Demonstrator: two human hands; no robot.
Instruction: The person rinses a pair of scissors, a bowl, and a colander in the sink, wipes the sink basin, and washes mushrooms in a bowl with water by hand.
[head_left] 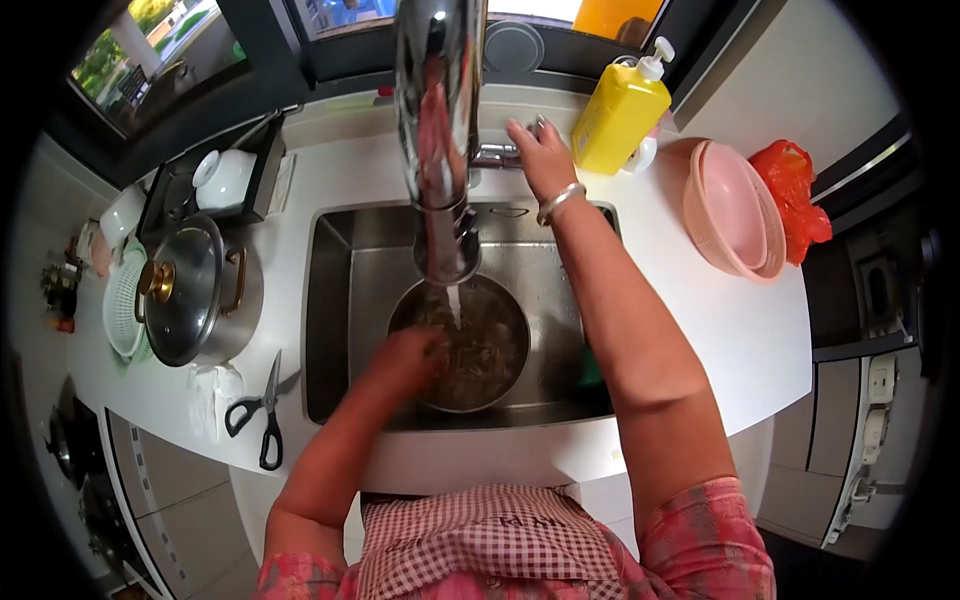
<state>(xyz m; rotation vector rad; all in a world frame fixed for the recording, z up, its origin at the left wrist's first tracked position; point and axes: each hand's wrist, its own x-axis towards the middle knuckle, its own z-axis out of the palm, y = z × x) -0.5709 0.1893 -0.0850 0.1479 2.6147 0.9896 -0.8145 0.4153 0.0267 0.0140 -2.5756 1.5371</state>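
Water runs from the tall chrome faucet (437, 150) into a round metal bowl (515, 375) standing in the steel sink (560, 300). The bowl holds cloudy water with pale pieces that I cannot make out. My left hand (412, 360) is at the bowl's left side, reaching over its rim, and its fingers are smeared by motion. At the faucet's base, my right hand (545, 165), with a bangle on the wrist, is closed on the faucet handle (497, 156).
Left of the sink are a lidded pot (235, 300), black scissors (265, 408), a white bowl (225, 180) in a dark rack and a green-white basket (124, 300). On the right stand a yellow pump bottle (620, 115), pink baskets (735, 210) and a red plastic bag (790, 195).
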